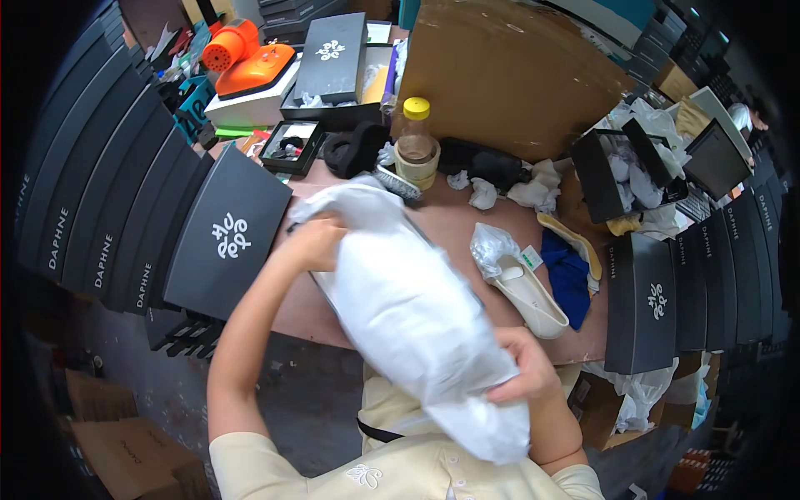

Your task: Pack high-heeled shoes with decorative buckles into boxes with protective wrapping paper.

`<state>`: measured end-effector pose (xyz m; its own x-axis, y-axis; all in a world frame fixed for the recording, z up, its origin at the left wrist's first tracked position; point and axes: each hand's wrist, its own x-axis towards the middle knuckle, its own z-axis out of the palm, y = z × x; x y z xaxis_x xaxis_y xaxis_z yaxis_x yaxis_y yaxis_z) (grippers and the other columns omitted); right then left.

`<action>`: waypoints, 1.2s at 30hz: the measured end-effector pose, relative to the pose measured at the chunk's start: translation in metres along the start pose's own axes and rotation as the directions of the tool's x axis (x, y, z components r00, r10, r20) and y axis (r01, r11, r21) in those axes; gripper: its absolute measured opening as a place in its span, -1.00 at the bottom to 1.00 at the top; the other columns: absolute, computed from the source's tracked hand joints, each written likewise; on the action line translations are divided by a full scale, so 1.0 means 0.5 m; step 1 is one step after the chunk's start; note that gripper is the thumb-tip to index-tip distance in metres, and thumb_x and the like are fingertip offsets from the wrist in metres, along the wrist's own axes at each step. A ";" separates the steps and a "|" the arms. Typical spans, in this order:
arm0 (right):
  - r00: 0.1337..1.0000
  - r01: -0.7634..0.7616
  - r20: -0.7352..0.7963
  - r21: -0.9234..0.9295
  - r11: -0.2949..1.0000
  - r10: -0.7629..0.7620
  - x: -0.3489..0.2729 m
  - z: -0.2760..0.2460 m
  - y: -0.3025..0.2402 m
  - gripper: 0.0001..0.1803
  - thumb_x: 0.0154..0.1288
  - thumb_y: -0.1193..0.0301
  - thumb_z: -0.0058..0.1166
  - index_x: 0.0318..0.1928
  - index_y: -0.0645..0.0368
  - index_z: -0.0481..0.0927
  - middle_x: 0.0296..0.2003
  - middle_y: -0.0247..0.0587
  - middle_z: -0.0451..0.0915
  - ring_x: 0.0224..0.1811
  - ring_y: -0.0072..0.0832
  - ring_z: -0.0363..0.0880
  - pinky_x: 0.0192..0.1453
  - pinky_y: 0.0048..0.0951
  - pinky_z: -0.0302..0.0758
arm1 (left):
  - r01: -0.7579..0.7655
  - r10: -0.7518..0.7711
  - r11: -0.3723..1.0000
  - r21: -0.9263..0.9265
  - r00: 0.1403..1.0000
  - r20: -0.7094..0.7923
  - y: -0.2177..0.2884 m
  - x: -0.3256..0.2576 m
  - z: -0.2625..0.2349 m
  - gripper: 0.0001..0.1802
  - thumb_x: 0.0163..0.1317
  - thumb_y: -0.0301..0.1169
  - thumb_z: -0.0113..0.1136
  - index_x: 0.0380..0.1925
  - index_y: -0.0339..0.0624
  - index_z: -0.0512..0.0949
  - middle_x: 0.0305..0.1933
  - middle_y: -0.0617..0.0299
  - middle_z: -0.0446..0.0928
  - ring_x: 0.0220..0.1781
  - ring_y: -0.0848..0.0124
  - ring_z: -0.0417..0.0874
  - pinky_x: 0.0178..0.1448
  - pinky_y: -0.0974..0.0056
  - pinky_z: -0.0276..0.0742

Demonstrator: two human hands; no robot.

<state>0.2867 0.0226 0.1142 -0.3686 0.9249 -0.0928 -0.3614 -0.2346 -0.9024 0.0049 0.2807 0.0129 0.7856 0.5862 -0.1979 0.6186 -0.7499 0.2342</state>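
Note:
A large crumpled sheet of white wrapping paper [408, 292] stretches slantwise in front of me, from above the table down to my lap. My left hand [321, 243] is closed on its upper left end, fingers partly tucked behind the paper. At the lower right edge, my right hand [527, 367] pinches it between thumb and fingers. Thin dark edges show along the sheet's sides; what lies beneath is hidden. To the right of the paper rests a cream flat shoe [533, 300] with clear plastic stuffing [493, 247] at one end. Beside it is a blue and tan cloth [569, 275].
Dark shoe boxes [229, 233] are stacked at left, with more boxes [646, 304] at right. Behind the paper stand a yellow-lidded jar [416, 137], a brush [397, 182] and a brown cardboard panel [508, 75]. An orange blower [237, 50] sits at back left.

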 end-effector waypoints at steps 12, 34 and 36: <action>0.786 0.001 0.027 -0.999 -0.043 -0.617 0.064 0.032 0.015 -0.53 -0.28 0.47 0.22 -0.18 0.12 0.53 -0.52 -0.30 0.41 -0.53 -0.40 0.50 -0.50 -0.34 0.40 | -0.703 -0.427 0.004 -0.711 0.642 -0.637 0.420 -0.051 -0.075 -0.20 0.11 -0.35 0.27 0.29 -0.25 0.07 0.14 0.08 0.34 0.13 0.29 0.41 0.14 0.26 0.34; 0.592 0.468 -0.763 0.065 0.881 -0.259 -0.227 -0.065 0.177 -0.44 0.01 0.53 0.12 0.11 0.25 0.36 -0.02 -0.18 0.47 0.05 -0.34 0.44 0.13 -0.35 0.36 | -0.360 -0.285 0.626 -0.691 0.720 -0.633 0.579 -0.020 0.109 -0.86 0.25 -0.46 -0.03 -0.42 -0.32 0.45 -0.50 0.08 0.46 -0.46 0.24 0.50 -0.35 0.23 0.38; 0.584 0.571 -0.766 0.154 0.806 -0.267 -0.226 -0.076 0.164 -0.39 0.02 0.53 0.08 0.17 0.23 0.31 0.03 -0.14 0.45 0.10 -0.28 0.43 0.20 -0.28 0.36 | -0.295 -0.073 0.560 -0.774 0.913 -0.401 0.605 -0.055 0.127 -0.85 0.09 -0.53 0.07 -0.62 -0.32 0.41 -0.56 -0.01 0.40 -0.53 0.08 0.44 -0.43 0.21 0.33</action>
<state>0.3315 -0.0899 0.0346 0.5373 0.8324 -0.1359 -0.6341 0.2925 -0.7158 0.1699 0.0183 0.0287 0.6767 0.7130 0.1839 0.1234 -0.3560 0.9263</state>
